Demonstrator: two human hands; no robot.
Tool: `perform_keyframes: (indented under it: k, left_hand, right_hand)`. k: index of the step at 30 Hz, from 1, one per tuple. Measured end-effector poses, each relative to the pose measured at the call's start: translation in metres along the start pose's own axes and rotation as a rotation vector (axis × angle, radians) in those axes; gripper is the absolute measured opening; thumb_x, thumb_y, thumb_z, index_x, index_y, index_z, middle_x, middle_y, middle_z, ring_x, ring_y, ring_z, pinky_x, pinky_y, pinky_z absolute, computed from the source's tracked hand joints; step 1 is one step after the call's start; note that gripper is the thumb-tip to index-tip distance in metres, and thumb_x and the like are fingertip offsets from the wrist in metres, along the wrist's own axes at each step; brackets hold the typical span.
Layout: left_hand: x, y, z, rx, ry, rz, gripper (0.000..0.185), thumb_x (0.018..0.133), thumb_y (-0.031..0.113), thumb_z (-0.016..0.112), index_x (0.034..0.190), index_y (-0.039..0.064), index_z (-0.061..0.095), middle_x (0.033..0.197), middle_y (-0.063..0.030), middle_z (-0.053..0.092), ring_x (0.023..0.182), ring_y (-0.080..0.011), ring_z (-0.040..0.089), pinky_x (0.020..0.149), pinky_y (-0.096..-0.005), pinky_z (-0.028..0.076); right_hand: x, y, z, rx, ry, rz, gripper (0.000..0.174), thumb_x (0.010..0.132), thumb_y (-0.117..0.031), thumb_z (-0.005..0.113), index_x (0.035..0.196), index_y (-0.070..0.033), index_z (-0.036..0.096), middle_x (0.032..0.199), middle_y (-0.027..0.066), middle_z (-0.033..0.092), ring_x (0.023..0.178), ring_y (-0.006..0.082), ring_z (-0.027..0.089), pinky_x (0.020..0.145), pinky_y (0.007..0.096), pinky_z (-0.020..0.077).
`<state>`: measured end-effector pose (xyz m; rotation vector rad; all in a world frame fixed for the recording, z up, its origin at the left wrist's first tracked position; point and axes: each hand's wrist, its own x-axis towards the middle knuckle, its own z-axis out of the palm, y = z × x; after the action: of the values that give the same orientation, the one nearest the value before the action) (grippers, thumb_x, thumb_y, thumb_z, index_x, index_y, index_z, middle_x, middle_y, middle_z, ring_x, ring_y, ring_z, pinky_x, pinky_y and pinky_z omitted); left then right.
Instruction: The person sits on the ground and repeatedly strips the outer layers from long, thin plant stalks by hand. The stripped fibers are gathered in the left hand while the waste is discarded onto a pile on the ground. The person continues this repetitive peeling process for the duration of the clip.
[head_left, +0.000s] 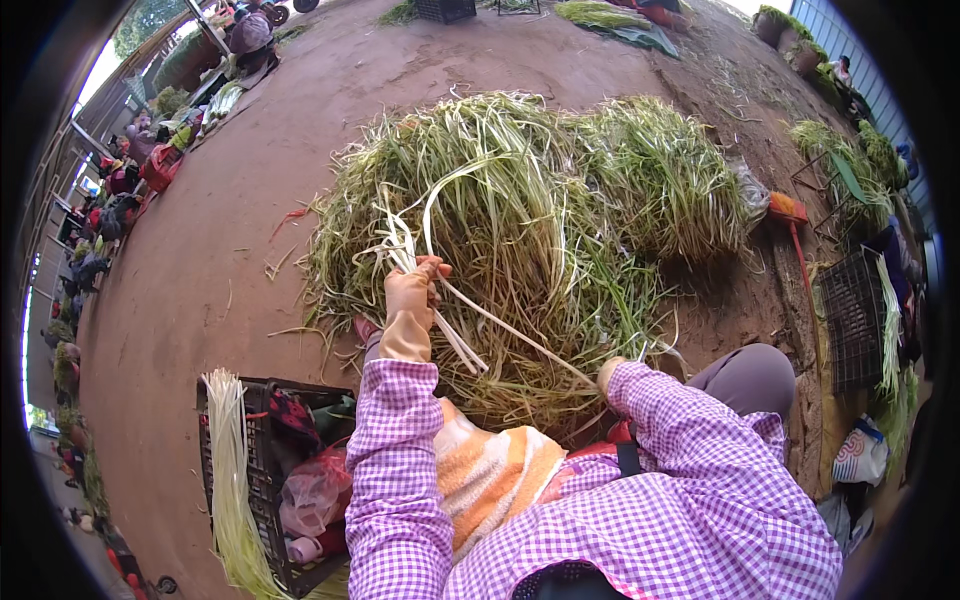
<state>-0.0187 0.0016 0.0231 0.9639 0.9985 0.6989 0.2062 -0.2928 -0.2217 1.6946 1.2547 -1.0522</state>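
Observation:
My left hand (416, 289), in a tan rubber glove, grips a small bunch of pale stalks (401, 244) upright over the heap; their cut ends stick out below the fist. One long stalk (517, 332) runs from there down to my right hand (610, 370). That hand, also gloved, pinches the stalk's lower part, though the checked sleeve hides most of its fingers. Right in front of me spreads a large heap of long-leaved green vegetables (480, 195), probably chives or garlic greens, with brownish roots and dry leaves. An orange-striped towel (495, 465) covers my lap.
Left of me stands a black plastic crate (259, 480) holding bags and cloth, with cleaned pale stalks (229, 450) draped over its side. An orange broom (791, 210) lies at the right, near another black crate (851, 322). People and more greens line the far left.

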Motion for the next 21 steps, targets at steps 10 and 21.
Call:
perform_keyframes:
  k: [10,21]
  left_hand:
    - [-0.034,-0.024,0.018,0.116,-0.125,-0.181,0.012,0.094,0.017,0.067,0.098,0.006,0.069,0.085,-0.0033,0.072,0.053,-0.0036,0.049,0.044,-0.0184,0.038]
    - [-0.093,-0.027,0.025,0.040,-0.152,-0.308,0.011,0.095,0.016,0.068,0.096,0.006,0.066,0.080,-0.0036,0.072,0.045,-0.0036,0.045,0.041,-0.0190,0.035]
  right_hand:
    - [-0.095,-0.023,-0.152,0.810,0.322,-0.263,0.034,0.098,-0.020,0.059,0.127,-0.002,0.061,0.103,0.0120,0.069,0.079,0.0196,0.062,0.068,0.0293,0.0542]
    - [-0.035,-0.022,-0.283,2.329,0.348,-0.613,0.049,0.098,-0.050,0.056,0.116,-0.005,0.064,0.087,0.0073,0.072,0.045,0.0106,0.047,0.049,0.0303,0.0448]
